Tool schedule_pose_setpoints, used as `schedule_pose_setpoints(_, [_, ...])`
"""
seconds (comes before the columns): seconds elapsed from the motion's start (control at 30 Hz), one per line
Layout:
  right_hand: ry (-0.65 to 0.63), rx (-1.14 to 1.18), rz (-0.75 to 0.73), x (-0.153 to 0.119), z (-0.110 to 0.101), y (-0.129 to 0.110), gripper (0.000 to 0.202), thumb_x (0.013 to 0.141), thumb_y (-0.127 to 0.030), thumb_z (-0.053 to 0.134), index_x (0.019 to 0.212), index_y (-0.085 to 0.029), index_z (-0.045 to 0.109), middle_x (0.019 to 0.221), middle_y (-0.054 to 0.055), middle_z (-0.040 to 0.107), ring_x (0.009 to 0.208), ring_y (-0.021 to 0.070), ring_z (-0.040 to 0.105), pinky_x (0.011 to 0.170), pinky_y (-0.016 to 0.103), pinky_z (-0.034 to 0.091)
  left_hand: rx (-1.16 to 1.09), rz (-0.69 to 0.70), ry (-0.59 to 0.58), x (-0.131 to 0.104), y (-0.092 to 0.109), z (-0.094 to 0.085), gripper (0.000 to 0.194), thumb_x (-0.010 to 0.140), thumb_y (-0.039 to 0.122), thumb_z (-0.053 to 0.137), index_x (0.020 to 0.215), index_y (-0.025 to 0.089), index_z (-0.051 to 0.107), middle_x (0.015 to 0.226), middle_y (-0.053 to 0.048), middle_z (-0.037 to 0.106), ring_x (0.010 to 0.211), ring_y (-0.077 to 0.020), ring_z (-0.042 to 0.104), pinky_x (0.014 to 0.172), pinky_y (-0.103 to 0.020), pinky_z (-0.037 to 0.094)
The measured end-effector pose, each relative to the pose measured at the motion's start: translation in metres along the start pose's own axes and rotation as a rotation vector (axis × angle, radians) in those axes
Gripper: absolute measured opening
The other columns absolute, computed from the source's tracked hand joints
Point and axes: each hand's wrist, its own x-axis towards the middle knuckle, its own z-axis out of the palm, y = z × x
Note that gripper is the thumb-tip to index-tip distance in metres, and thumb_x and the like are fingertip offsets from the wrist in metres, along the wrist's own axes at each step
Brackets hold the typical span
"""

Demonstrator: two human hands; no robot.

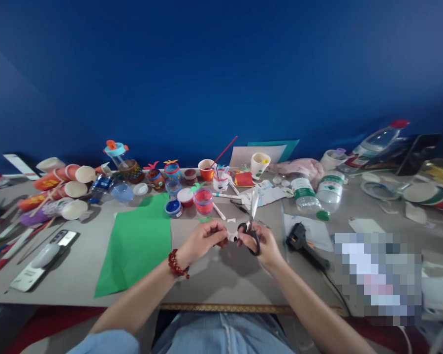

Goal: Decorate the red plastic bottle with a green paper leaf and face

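My left hand (203, 238) pinches a small white paper piece (232, 236) above the grey table. A red bead bracelet (176, 264) circles that wrist. My right hand (263, 242) grips black-handled scissors (251, 223), blades pointing up and away, right beside the white piece. The two hands meet near the table's middle front. A green paper sheet (138, 246) lies flat just left of my left hand.
Small paint pots (203, 200) and decorated cups (207, 170) stand beyond the hands. Stacked paper cups (64, 189) lie at far left. A black glue gun (302, 243) rests right of my right hand, plastic bottles (330, 189) behind it. A phone (42, 258) lies at left front.
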Motion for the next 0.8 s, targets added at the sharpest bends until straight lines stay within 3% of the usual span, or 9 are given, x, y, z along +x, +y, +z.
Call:
schedule_pose_setpoints(0.17, [0.011, -0.01, 0.003, -0.001, 0.003, -0.004, 0.031, 0.074, -0.048, 0.068, 0.074, -0.018, 0.059, 0.059, 0.002, 0.06, 0.054, 0.015, 0.052, 0.052, 0.026, 0.037, -0.041, 0.009, 0.044, -0.005, -0.001, 0.008, 0.034, 0.079, 0.048, 0.067, 0.072, 0.016, 0.057, 0.066, -0.001, 0.062, 0.066, -0.0139, 0.06, 0.068, -0.026, 0.048])
schedule_pose_setpoints(0.27, [-0.002, -0.013, -0.005, -0.005, 0.001, -0.002, 0.036, 0.078, -0.051, 0.067, 0.069, -0.018, 0.058, 0.059, 0.001, 0.058, 0.055, 0.0135, 0.05, 0.053, 0.025, 0.037, -0.07, 0.045, 0.112, -0.006, -0.002, 0.007, 0.029, 0.081, 0.044, 0.066, 0.078, 0.016, 0.058, 0.076, -0.002, 0.064, 0.073, -0.0143, 0.062, 0.073, -0.028, 0.05])
schedule_pose_setpoints(0.4, [-0.19, 0.0, 0.084, -0.018, -0.001, 0.008, 0.049, 0.079, -0.065, 0.06, 0.069, -0.017, 0.056, 0.057, 0.001, 0.059, 0.051, 0.0129, 0.05, 0.051, 0.024, 0.036, -0.141, 0.109, 0.155, -0.007, 0.0, 0.006, 0.029, 0.083, 0.043, 0.064, 0.076, 0.016, 0.053, 0.103, -0.007, 0.064, 0.087, -0.0169, 0.064, 0.084, -0.034, 0.053])
schedule_pose_setpoints(0.5, [-0.311, -0.005, 0.131, -0.026, 0.0, 0.013, 0.056, 0.073, -0.071, 0.061, 0.071, -0.016, 0.055, 0.057, 0.001, 0.059, 0.052, 0.0136, 0.052, 0.051, 0.024, 0.036, -0.155, 0.137, 0.154, -0.007, 0.001, 0.007, 0.031, 0.084, 0.043, 0.063, 0.074, 0.017, 0.05, 0.104, -0.008, 0.063, 0.09, -0.0175, 0.063, 0.084, -0.036, 0.055])
schedule_pose_setpoints(0.8, [-0.287, -0.055, 0.115, -0.027, 0.008, 0.01, 0.06, 0.072, -0.076, 0.059, 0.068, -0.017, 0.052, 0.056, 0.0, 0.054, 0.053, 0.0119, 0.047, 0.05, 0.023, 0.031, -0.207, 0.172, 0.177, -0.006, -0.001, 0.017, 0.028, 0.085, 0.041, 0.062, 0.076, 0.017, 0.051, 0.101, -0.005, 0.061, 0.084, -0.0156, 0.065, 0.082, -0.036, 0.057])
